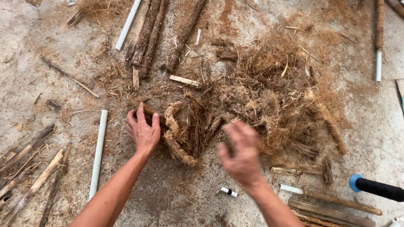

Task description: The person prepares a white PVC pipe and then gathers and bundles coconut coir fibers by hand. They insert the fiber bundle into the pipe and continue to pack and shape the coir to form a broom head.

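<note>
— What are the hands at?

— Gathering, I'd judge. The left hand [143, 131] lies flat, fingers spread, on a dark brown fibrous husk strip [152, 113] at the nine o'clock edge of the tangled heap of tan coconut fibre [269, 96]. Just beside it, at three o'clock from that hand, curls a pale matted coil of fibre [176, 134].

— And the right hand?

— The right hand [240, 152] hovers at six o'clock of the heap, fingers loosely apart, holding nothing (it is blurred, so I cannot tell whether it touches the fibre).

— What does the next move call for?

— Probably closing both hands around the coil without dragging loose strands along.

— Anything hard to make out?

— The husk's far end is buried in fibre. A white plastic pipe [98, 153] lies at eight o'clock on the grey concrete floor [54, 101]; a black handle with a blue tip [376, 187] is cut off at four o'clock.
</note>
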